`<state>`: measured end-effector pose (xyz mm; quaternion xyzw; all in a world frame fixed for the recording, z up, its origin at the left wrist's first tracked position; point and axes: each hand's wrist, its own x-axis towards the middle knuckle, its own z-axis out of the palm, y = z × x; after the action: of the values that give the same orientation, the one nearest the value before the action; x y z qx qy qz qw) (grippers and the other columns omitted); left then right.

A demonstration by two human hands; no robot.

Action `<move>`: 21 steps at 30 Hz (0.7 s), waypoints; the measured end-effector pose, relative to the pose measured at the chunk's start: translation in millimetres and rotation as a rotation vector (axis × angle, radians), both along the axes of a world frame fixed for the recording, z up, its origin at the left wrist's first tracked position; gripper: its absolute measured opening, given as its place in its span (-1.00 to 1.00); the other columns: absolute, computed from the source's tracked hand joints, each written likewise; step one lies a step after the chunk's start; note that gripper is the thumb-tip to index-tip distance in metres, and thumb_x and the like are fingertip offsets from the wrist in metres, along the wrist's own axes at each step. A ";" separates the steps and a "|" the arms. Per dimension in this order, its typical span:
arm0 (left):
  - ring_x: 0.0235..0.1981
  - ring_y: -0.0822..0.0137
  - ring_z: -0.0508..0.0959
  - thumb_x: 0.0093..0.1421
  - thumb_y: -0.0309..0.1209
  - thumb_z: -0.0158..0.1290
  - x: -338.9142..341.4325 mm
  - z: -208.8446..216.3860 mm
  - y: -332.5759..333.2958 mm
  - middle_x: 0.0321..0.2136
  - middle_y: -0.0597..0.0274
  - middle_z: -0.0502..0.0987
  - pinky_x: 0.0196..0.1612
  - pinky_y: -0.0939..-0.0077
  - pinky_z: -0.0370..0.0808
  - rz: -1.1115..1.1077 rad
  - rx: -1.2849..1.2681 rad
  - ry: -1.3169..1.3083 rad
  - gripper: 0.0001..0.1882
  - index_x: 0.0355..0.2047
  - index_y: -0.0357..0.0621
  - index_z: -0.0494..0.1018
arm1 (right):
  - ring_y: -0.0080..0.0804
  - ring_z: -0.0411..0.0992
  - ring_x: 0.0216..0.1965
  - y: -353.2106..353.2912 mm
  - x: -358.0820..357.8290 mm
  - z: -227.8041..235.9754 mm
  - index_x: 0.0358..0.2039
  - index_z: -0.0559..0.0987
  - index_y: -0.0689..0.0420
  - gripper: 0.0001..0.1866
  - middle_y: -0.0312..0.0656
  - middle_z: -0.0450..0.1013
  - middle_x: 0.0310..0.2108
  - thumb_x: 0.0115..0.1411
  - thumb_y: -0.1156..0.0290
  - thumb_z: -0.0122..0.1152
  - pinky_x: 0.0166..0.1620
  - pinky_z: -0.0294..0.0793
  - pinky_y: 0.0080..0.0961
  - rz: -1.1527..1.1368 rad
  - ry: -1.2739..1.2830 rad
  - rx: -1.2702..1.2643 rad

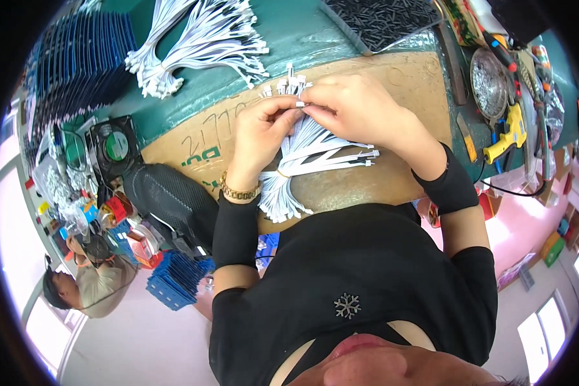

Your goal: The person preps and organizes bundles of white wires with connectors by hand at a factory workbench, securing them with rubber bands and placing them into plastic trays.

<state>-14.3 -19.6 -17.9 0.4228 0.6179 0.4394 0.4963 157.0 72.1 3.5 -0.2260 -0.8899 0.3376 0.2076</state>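
Both hands meet over a bundle of white cables (296, 157) lying on a brown cardboard sheet (424, 83). Between my fingertips is a small white cable connector (300, 103). My left hand (264, 125) pinches it from the left, thumb and forefinger closed. From the right, my right hand (360, 106) closes thumb and forefinger at the same connector. A tie gathers the bundle near its lower end; white plugs fan out there, and a few cables with dark ends stretch to the right. My fingers partly hide the bundle's upper ends.
Two more white cable bundles (222, 42) lie on the green tabletop (289, 35). A tray (365, 49) holds small black tubes. On the right are a yellow glue gun (511, 132) and a round metal dish (487, 83). Blue racks (77, 61) and a fan (116, 147) stand left; a person (100, 286) sits beyond.
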 end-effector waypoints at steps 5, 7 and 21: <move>-0.60 0.61 0.48 0.11 -0.67 0.06 -1.3 -3.3 -0.4 -0.52 0.30 0.58 -0.53 0.72 0.42 -0.022 0.047 0.071 -0.81 -0.28 -0.24 0.59 | -0.07 0.49 -0.48 -10.3 -6.8 -1.3 -0.46 0.56 0.11 -0.92 -0.16 0.50 -0.54 0.03 0.40 0.18 -0.42 0.47 -0.21 -0.022 -0.015 0.073; -0.61 0.61 0.47 0.11 -0.67 0.06 -2.3 -7.7 -0.9 -0.51 0.29 0.59 -0.54 0.72 0.42 -0.015 0.057 0.067 -0.81 -0.29 -0.25 0.59 | -0.07 0.50 -0.45 -12.5 -8.3 -3.3 -0.47 0.55 0.13 -0.90 -0.11 0.51 -0.52 0.05 0.39 0.16 -0.38 0.48 -0.19 -0.078 -0.101 0.026; -0.66 0.64 0.43 0.05 -0.65 0.15 -3.5 -1.0 3.1 -0.55 0.32 0.57 -0.61 0.76 0.37 -0.071 -0.016 0.034 -0.83 -0.30 -0.30 0.58 | -0.13 0.50 -0.44 -16.6 -8.5 -10.5 -0.44 0.58 0.12 -0.91 -0.14 0.50 -0.52 0.02 0.41 0.19 -0.39 0.48 -0.27 -0.125 -0.034 0.084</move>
<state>-17.7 -16.6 -18.9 0.4478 0.6145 0.4093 0.5043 148.5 55.6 -7.1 -0.2780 -0.8907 0.2827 0.2224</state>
